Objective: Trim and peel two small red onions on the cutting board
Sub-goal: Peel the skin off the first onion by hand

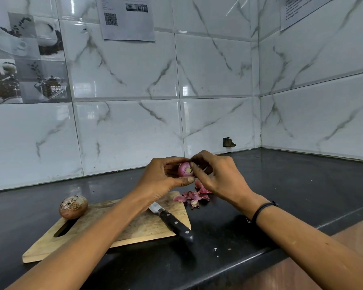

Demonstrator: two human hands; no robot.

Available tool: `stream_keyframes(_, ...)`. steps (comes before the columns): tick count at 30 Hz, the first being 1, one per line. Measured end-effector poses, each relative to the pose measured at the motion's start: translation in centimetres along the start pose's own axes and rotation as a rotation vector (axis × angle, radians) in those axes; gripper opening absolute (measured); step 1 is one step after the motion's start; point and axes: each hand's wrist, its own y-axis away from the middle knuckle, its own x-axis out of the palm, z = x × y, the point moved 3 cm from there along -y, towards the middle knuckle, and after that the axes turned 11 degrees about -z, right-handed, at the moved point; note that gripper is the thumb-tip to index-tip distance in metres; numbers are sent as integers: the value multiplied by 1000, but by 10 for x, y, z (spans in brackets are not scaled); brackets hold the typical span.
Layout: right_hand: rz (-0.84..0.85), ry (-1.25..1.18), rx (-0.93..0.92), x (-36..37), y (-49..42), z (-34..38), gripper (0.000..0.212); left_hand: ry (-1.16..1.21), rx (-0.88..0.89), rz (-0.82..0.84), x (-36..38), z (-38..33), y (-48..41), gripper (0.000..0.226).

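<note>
A small purple-red onion (pixel 184 169) with a pale cut end is held up above the counter, past the far right corner of the wooden cutting board (pixel 134 227). My left hand (pixel 166 178) cups it, fingers curled round it. My right hand (pixel 214 174) pinches at its upper right side with thumb and fingertips. A second onion (pixel 73 206), still in dry brown skin, sits on the board's far left corner. A black-handled knife (pixel 172 221) lies on the board's right side, handle hanging over the near edge.
Pink onion skins (pixel 194 195) lie in a loose heap on the black counter (pixel 281 195) just right of the board. Tiled walls meet in a corner at the back right. The counter's front edge runs along the lower right.
</note>
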Motion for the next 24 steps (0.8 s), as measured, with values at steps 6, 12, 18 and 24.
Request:
stream_keyframes(6,-12,-25,33,-2,0,-6,18,-12,-10,33,1,-2,1,50)
stream_keyframes(12,23,-35,-5,-1,1,-2,21,-53,13,31,1,-2,2,43)
stream_keyframes(18,111,14,-48,1,3,-2,26,-167,76,75,3,-5,5,39)
stream_keyframes(24,99,-7,11,2,3,-5,22,-108,48,73,-1,-2,1,43)
